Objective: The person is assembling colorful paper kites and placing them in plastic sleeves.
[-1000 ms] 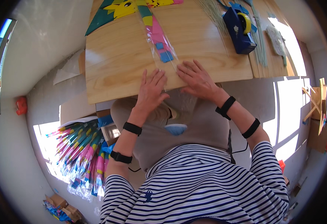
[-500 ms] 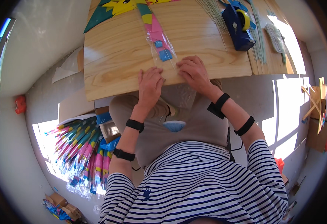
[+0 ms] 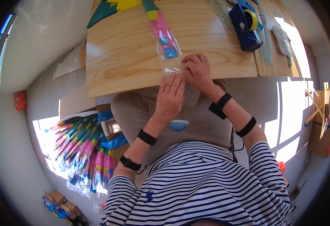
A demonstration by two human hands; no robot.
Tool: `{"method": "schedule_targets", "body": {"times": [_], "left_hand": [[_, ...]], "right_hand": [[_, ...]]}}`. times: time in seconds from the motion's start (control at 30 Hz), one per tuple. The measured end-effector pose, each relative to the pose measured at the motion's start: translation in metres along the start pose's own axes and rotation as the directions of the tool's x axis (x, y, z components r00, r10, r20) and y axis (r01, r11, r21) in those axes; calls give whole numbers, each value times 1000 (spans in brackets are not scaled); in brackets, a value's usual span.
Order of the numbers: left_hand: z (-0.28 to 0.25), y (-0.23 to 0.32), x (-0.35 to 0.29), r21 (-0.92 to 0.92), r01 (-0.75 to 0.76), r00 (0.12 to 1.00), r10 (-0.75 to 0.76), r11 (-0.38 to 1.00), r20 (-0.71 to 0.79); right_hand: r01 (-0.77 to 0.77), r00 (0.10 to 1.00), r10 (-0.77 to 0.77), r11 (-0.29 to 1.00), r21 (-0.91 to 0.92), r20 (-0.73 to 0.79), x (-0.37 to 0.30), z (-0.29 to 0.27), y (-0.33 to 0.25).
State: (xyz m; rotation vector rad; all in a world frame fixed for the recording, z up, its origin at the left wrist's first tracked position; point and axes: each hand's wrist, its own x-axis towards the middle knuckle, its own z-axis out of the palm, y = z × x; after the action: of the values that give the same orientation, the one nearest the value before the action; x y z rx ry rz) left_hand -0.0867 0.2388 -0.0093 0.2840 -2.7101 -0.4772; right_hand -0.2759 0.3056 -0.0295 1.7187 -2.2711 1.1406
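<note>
On the wooden table lies a long clear plastic sleeve (image 3: 159, 51) holding a folded strip of pink, yellow, green and blue film (image 3: 161, 24), perhaps a folded kite. Its lower end reaches the table's near edge. My left hand (image 3: 171, 94) rests there with fingers stretched out flat over the end of the sleeve. Beside it, my right hand (image 3: 198, 71) has its fingers curled, pinched at the sleeve's right edge; the fingertips are partly hidden. Below the hands, loose clear plastic hangs over the table edge towards my lap.
A blue tape dispenser (image 3: 247, 35) with a yellow roll stands at the right, among thin pale rods (image 3: 264, 45) and a clear packet (image 3: 281, 39). Printed yellow-green film (image 3: 102, 14) lies far left. Many packed colourful sleeves (image 3: 86, 150) fan out below, left of my legs, beside cardboard boxes.
My left hand has shifted right and flattened onto the sleeve's end, close to my right hand. The sleeve's lower part has moved slightly right; my right hand has barely moved.
</note>
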Motion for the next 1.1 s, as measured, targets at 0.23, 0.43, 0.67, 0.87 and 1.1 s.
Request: {"method": "schedule_targets", "body": {"times": [0.23,0.43,0.67,0.87,1.1], "left_hand": [[13,1,-3,18,110,991,-111,994,70],[14,-3,-6,5,121,990,-121,993,73],[13,-1,-6,59,152,984,-157,987,84],[7,4,5,97,200,972,-210,975,105],[12,1,4,138,210,969,-225,968,103]], "right_hand": [[-1,1000,1,1000,23,-4,-1,0,1],[-12,1000,12,1000,24,-3,-1,0,0],[-62,998,62,998,23,15,-3,1,0],[-159,987,159,987,-21,-17,-12,-2,4],[164,964,-78,926,-339,254,-38,-16,-22]]}}
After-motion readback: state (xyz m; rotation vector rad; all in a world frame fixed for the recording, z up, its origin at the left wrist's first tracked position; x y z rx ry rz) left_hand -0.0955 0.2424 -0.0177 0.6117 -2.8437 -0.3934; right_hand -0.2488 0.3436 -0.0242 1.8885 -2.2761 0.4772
